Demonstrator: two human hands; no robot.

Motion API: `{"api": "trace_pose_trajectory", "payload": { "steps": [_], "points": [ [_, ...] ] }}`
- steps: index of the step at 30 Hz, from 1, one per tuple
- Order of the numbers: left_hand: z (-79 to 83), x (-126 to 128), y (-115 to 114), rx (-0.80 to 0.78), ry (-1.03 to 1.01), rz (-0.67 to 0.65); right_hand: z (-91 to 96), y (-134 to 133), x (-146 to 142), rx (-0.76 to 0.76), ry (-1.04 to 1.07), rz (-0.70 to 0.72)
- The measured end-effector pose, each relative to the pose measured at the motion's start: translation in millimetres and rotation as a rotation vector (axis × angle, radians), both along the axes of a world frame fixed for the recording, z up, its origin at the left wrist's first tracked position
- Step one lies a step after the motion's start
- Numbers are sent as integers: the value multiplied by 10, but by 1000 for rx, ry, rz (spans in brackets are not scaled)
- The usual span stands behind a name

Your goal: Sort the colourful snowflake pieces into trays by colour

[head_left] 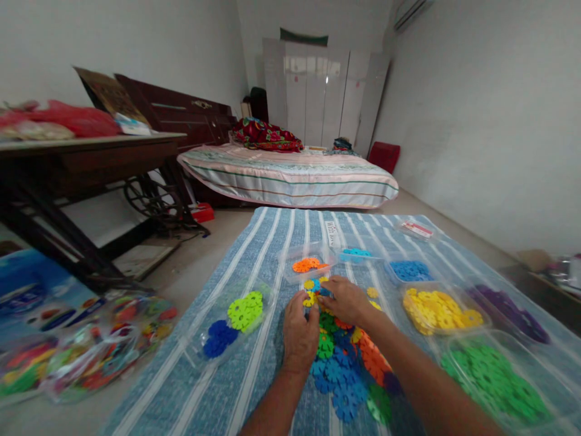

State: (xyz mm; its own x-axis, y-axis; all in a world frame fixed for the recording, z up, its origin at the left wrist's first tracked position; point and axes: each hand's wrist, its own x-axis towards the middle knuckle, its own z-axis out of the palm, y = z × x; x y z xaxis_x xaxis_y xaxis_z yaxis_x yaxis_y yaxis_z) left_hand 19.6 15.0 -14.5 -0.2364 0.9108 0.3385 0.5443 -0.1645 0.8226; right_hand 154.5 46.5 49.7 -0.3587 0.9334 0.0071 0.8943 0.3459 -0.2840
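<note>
My left hand (301,333) is at the middle of the cloth, thumb and fingers closed around the edge of a yellow snowflake disc (310,299). My right hand (348,301) reaches in from the right, its fingers bent down over a blue snowflake disc (325,292) that they partly hide. More small yellow and light blue discs touch these, just beyond my fingertips; whether they are joined cannot be made out. Below both hands spreads a loose pile of blue discs (342,378), with orange discs (373,357) and green ones, partly covered by my right forearm.
Clear tubs hold sorted discs: orange (308,265), light blue (356,254), blue (411,270), yellow (438,310), purple (508,312) and green (497,378). Another tub at left has lime discs (246,310) and dark blue discs (219,339). Bagged pieces (97,354) lie left of the striped cloth (213,399).
</note>
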Motion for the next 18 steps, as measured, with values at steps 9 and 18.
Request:
{"api": "trace_pose_trajectory", "payload": {
  "steps": [9,18],
  "points": [
    [30,-19,-7,-56,38,10,-182,-32,-166,1,-20,114],
    [14,47,-9,10,341,-149,49,-358,349,-21,-16,17]
  ]
}}
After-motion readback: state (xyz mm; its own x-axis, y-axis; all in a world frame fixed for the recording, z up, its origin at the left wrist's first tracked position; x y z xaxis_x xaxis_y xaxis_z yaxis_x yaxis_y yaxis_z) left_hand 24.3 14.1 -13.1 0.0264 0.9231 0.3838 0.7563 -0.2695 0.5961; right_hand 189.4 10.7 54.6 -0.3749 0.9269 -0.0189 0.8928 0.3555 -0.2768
